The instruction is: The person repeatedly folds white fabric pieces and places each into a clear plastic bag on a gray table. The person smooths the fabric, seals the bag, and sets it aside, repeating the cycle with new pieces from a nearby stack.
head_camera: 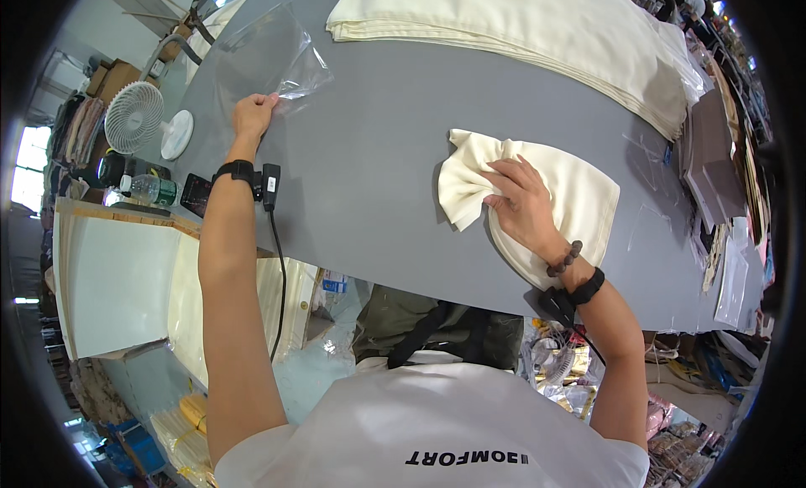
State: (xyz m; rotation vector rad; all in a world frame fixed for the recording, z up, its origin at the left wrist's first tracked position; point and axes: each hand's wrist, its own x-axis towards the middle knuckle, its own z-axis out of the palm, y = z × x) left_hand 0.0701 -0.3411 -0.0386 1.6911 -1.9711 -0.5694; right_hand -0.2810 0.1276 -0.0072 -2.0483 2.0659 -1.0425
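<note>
My left hand [255, 116] pinches the near edge of a clear plastic sheet or bag [277, 63] over the upper left of the grey table [352, 173]. On the right, my right hand [519, 201] grips a gathered fold of a cream fabric piece [582, 186]. The fabric is bunched to the left of the fingers and lies flat, with a curved edge, to their right. Part of it is hidden under my palm and wrist. Both wrists wear black straps with small black devices and cables.
A stack of cream fabric [504, 22] lies along the far side. To the left stand a white fan [135, 116], a plastic bottle [151, 189] and a phone [196, 195]. Grey-brown boards [715, 161] and clear plastic pieces [652, 164] are at the right.
</note>
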